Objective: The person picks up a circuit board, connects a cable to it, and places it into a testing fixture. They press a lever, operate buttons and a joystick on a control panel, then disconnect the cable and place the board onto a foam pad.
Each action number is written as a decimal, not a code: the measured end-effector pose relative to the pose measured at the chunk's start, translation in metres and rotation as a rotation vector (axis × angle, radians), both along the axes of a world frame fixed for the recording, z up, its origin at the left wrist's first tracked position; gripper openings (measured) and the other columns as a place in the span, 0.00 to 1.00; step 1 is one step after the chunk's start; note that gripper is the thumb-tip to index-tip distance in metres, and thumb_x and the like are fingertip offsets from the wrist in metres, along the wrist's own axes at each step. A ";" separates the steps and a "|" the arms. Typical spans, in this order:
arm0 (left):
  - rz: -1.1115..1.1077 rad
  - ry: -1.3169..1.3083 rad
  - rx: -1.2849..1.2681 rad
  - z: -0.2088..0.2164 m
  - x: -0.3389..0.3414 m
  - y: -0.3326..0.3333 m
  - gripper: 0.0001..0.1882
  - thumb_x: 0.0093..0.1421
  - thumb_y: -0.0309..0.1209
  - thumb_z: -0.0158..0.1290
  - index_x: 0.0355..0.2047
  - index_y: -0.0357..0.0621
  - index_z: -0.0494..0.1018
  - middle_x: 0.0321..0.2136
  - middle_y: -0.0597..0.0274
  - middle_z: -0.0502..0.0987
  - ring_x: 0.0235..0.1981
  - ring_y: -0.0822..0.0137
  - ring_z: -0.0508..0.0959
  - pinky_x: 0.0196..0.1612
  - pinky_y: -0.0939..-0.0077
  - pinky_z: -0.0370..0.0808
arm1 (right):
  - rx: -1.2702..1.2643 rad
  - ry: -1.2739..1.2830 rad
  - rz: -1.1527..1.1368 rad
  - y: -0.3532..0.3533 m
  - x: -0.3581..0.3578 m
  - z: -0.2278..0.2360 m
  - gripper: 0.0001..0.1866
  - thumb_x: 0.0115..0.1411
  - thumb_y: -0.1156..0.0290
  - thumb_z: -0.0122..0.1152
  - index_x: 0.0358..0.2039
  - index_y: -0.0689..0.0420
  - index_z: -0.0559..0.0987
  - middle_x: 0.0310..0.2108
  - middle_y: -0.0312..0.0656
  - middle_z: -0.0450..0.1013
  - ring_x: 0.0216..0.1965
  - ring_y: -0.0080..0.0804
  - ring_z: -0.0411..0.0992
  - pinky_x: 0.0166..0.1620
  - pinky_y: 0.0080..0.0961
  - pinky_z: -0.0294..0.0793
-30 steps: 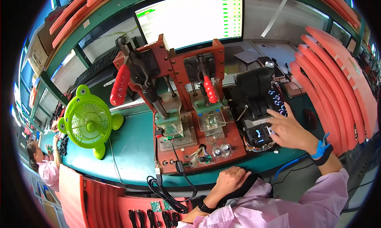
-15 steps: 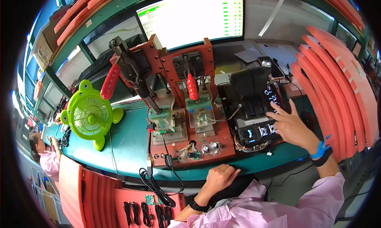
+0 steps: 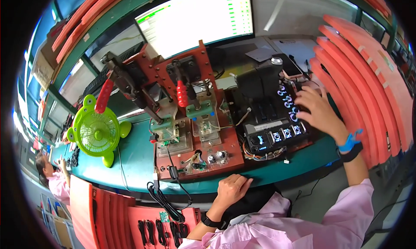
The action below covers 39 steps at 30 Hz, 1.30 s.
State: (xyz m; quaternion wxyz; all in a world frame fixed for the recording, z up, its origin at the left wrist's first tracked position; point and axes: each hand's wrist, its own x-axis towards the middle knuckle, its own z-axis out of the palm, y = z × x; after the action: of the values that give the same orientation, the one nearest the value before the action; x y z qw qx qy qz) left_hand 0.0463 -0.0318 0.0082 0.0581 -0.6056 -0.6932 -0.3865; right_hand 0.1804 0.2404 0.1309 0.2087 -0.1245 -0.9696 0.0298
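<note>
My right hand (image 3: 320, 109) hovers with bent, parted fingers at the right side of a black control box (image 3: 264, 102), beside its column of lit round knobs (image 3: 287, 102). Nothing shows in its grasp. More lit square buttons (image 3: 287, 134) line the box's front. My left hand (image 3: 233, 189) is loosely curled at the table's front edge, apparently holding nothing. Ahead of it stands a red test fixture (image 3: 203, 164) with two toggle clamps, whose red handles (image 3: 181, 93) point downward. Small green circuit boards (image 3: 170, 140) sit in its clear holders, and a black cable (image 3: 162, 201) hangs off the front.
A green frog-shaped fan (image 3: 97, 134) stands left on the teal table (image 3: 134, 162). Red foam trays (image 3: 359, 93) are stacked at the right, others (image 3: 108, 214) at lower left with coiled cables. A bright monitor (image 3: 195, 21) and a phone (image 3: 292, 69) are behind. Another person (image 3: 56, 179) sits far left.
My right hand has moved from above the box's front buttons, up and away toward its right-hand knobs. The view has shifted slightly. My left hand stays at the table edge.
</note>
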 end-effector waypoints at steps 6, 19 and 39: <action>0.016 0.014 -0.008 0.001 -0.009 0.018 0.10 0.44 0.26 0.57 0.13 0.41 0.67 0.11 0.59 0.66 0.13 0.59 0.68 0.16 0.69 0.63 | -0.049 0.048 -0.080 0.030 -0.010 -0.014 0.13 0.46 0.71 0.56 0.35 0.58 0.72 0.31 0.42 0.67 0.39 0.39 0.62 0.45 0.33 0.57; 0.080 0.020 0.042 0.007 -0.010 0.009 0.10 0.44 0.25 0.57 0.13 0.42 0.67 0.12 0.60 0.66 0.13 0.59 0.68 0.15 0.70 0.63 | -0.040 0.004 -0.032 0.050 -0.069 -0.022 0.06 0.44 0.74 0.55 0.25 0.58 0.76 0.26 0.42 0.69 0.32 0.40 0.66 0.40 0.34 0.63; 0.073 0.024 0.027 0.001 0.001 -0.006 0.10 0.45 0.30 0.57 0.14 0.44 0.67 0.12 0.63 0.68 0.14 0.62 0.69 0.16 0.71 0.65 | -0.831 0.034 0.185 0.109 -0.082 -0.050 0.08 0.45 0.71 0.61 0.25 0.62 0.77 0.20 0.35 0.70 0.20 0.17 0.64 0.23 0.14 0.61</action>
State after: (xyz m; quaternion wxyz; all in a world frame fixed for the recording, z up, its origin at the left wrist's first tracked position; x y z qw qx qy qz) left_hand 0.0476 -0.0381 0.0090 0.0886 -0.5836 -0.7088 -0.3863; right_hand 0.0989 0.3493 0.0805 0.1531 -0.1103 -0.8786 0.4387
